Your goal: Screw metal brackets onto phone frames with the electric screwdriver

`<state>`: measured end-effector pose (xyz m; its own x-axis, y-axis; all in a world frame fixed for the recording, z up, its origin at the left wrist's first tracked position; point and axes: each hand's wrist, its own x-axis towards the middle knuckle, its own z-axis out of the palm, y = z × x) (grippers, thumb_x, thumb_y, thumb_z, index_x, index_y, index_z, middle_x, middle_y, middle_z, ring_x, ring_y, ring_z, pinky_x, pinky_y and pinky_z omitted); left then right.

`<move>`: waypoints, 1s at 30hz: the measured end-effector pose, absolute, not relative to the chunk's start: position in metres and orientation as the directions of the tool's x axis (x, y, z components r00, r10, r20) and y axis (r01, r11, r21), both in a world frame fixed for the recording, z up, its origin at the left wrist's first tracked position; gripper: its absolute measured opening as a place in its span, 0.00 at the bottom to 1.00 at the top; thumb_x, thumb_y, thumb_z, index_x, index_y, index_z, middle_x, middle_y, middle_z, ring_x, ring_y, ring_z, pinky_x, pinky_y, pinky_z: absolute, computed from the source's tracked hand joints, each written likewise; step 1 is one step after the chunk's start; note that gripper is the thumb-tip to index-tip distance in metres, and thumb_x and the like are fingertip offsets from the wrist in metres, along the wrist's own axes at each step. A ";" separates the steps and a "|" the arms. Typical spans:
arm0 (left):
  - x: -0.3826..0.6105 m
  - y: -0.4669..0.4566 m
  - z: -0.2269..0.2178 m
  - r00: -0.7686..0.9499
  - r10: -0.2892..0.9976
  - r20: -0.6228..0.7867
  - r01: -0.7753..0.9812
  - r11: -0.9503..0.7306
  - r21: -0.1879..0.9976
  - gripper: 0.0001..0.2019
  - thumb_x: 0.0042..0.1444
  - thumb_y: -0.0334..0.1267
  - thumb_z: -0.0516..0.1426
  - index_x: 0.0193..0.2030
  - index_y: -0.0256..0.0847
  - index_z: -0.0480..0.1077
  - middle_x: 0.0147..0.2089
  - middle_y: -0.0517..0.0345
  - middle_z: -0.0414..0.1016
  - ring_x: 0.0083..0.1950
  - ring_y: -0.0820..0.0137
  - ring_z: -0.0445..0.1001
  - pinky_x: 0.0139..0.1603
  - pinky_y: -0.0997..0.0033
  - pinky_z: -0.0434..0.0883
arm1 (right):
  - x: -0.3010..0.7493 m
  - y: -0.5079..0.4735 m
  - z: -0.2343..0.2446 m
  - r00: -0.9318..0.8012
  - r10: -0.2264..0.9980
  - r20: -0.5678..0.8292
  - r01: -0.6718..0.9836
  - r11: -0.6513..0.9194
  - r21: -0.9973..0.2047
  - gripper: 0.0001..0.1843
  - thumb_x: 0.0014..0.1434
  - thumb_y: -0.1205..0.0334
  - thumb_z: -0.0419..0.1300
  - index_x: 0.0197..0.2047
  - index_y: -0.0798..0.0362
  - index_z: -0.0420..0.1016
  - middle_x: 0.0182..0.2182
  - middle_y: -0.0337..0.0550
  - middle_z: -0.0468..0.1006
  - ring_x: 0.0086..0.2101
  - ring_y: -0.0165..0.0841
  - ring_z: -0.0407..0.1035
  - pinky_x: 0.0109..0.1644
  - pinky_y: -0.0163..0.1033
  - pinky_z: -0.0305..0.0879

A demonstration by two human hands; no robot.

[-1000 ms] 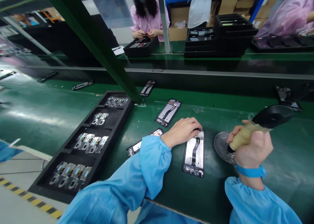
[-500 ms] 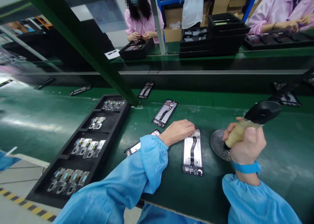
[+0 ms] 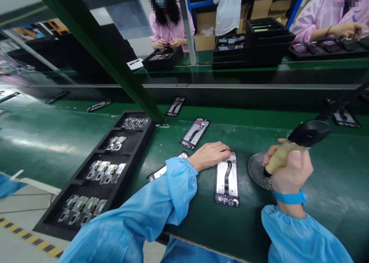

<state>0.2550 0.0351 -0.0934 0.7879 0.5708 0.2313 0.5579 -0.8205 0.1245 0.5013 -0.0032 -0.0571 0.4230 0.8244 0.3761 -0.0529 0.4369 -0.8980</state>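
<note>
A phone frame (image 3: pixel 227 179) lies face up on the green bench in front of me. My left hand (image 3: pixel 209 155) rests at its top edge, fingers curled and pressed on the upper corner. My right hand (image 3: pixel 288 167) is wrapped round the tape-bound handle of a black power screwdriver (image 3: pixel 300 140), its tip down over a round metal screw dish (image 3: pixel 258 170) to the right of the frame. A second phone frame (image 3: pixel 161 171) lies partly under my left sleeve.
A long black tray (image 3: pixel 95 167) with several small parts in compartments sits to the left. More phone frames (image 3: pixel 195 133) lie on the green belt (image 3: pixel 43 136) beyond. A green strut (image 3: pixel 115 63) slants across. People in pink work at stacked black trays (image 3: pixel 253 40) opposite.
The view shifted slightly. My left fingers slid a little along the top of the frame; my right hand with the screwdriver stays over the dish.
</note>
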 end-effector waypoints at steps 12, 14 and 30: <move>0.256 0.030 -0.091 0.773 0.593 0.224 0.580 -0.804 0.127 0.11 0.78 0.33 0.50 0.51 0.40 0.75 0.58 0.48 0.79 0.55 0.63 0.77 0.50 0.66 0.77 | 0.500 -0.003 -0.055 0.441 0.828 0.346 -0.060 0.411 -0.910 0.23 0.66 0.40 0.59 0.47 0.52 0.74 0.24 0.38 0.73 0.16 0.35 0.65 0.17 0.40 0.61; 0.255 0.030 -0.092 0.768 0.597 0.232 0.586 -0.801 0.121 0.11 0.78 0.33 0.50 0.51 0.40 0.75 0.58 0.48 0.79 0.54 0.63 0.77 0.48 0.66 0.77 | 0.500 -0.004 -0.055 0.435 0.830 0.349 -0.059 0.413 -0.909 0.22 0.67 0.40 0.59 0.47 0.52 0.73 0.24 0.38 0.72 0.16 0.35 0.65 0.17 0.40 0.61; 0.258 0.004 -0.073 0.605 0.777 0.171 0.695 -0.621 0.363 0.20 0.71 0.49 0.63 0.62 0.41 0.70 0.68 0.46 0.71 0.66 0.53 0.74 0.66 0.51 0.74 | 0.501 -0.002 -0.058 0.432 0.822 0.373 -0.053 0.435 -0.899 0.22 0.67 0.39 0.59 0.47 0.51 0.74 0.24 0.39 0.73 0.16 0.35 0.65 0.16 0.40 0.61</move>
